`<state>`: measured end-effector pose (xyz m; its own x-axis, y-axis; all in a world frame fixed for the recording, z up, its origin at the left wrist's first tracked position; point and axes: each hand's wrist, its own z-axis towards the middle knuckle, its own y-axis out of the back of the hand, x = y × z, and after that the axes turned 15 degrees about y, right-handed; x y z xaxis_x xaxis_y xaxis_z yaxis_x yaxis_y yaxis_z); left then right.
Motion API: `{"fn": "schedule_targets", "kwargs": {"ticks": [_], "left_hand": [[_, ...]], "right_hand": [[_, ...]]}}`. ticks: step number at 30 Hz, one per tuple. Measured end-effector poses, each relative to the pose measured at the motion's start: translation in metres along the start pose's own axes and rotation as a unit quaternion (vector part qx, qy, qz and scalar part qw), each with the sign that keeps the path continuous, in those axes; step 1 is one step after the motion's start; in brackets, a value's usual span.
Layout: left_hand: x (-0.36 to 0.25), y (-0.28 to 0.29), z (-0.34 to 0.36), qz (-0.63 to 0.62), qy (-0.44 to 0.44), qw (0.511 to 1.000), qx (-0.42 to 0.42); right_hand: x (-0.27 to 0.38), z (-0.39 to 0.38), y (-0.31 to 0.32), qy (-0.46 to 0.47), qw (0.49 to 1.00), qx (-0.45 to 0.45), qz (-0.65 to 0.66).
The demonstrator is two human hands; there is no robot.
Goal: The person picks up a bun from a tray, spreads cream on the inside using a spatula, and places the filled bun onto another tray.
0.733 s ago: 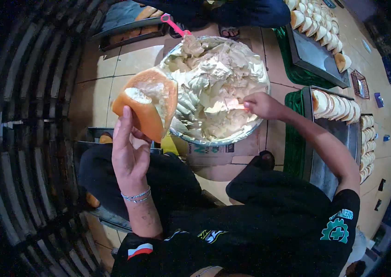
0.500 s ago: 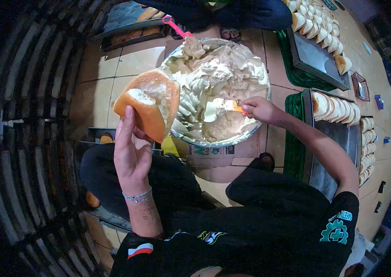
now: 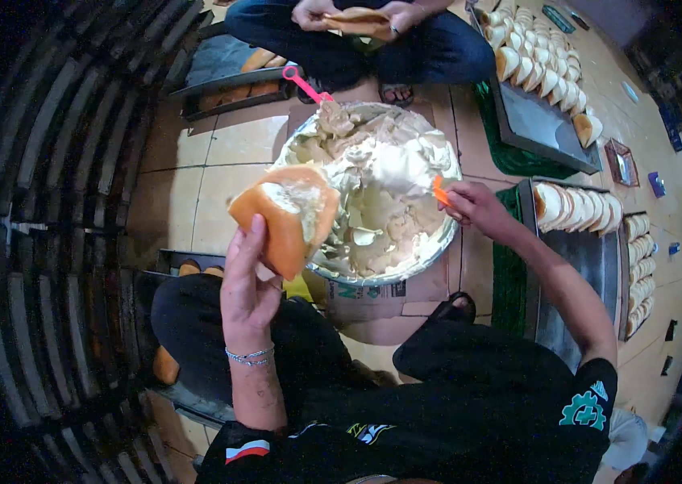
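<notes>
bun (image 3: 278,234): pinched in left hand (image 3: 251,278), opens up-right, long axis slanting down-right. spatula (image 3: 441,192): clasped in right hand (image 3: 476,210), points left.

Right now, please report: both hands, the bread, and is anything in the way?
Left hand: holding opened bread. Right hand: gripping orange-handled spatula at the cream. Pink-handled tool: at bowl's far rim, apart from both hands.

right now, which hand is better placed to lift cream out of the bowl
Probably the right hand: it grips an orange-handled spatula at the right edge of the bowl, beside the cream. The left hand is occupied holding a split bun.
</notes>
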<state>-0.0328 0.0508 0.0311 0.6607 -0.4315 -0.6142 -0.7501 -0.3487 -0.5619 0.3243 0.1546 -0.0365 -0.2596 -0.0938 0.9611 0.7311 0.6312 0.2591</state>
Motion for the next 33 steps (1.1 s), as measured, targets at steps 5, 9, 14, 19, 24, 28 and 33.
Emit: {"fn": "schedule_targets", "kwargs": {"ticks": [5, 9, 14, 19, 24, 28, 33], "left_hand": [[0.008, -0.011, 0.007, -0.019, 0.044, 0.995, 0.09], [0.019, -0.021, 0.015, -0.077, 0.084, 0.976, 0.186], [0.023, -0.027, 0.014, -0.098, 0.098, 0.963, 0.231], [0.025, -0.033, 0.012, -0.126, 0.093, 0.956, 0.25], [0.027, -0.028, 0.014, -0.155, 0.088, 0.942, 0.285], [0.023, -0.017, 0.02, -0.174, 0.084, 0.919, 0.345], [0.016, -0.018, 0.014, -0.132, 0.018, 0.977, 0.169]], "right_hand": [[0.037, -0.005, -0.004, 0.147, 0.978, -0.144, 0.01], [0.058, 0.004, -0.034, 0.228, 0.957, -0.178, -0.025], [0.075, 0.01, -0.052, 0.329, 0.921, -0.176, -0.113], [0.068, 0.01, -0.045, 0.371, 0.904, -0.133, -0.168], [0.075, 0.008, -0.039, 0.374, 0.893, -0.109, -0.227], [0.075, -0.006, -0.009, 0.363, 0.877, -0.094, -0.299], [0.081, -0.028, 0.048, 0.293, 0.839, -0.179, -0.423]]}}
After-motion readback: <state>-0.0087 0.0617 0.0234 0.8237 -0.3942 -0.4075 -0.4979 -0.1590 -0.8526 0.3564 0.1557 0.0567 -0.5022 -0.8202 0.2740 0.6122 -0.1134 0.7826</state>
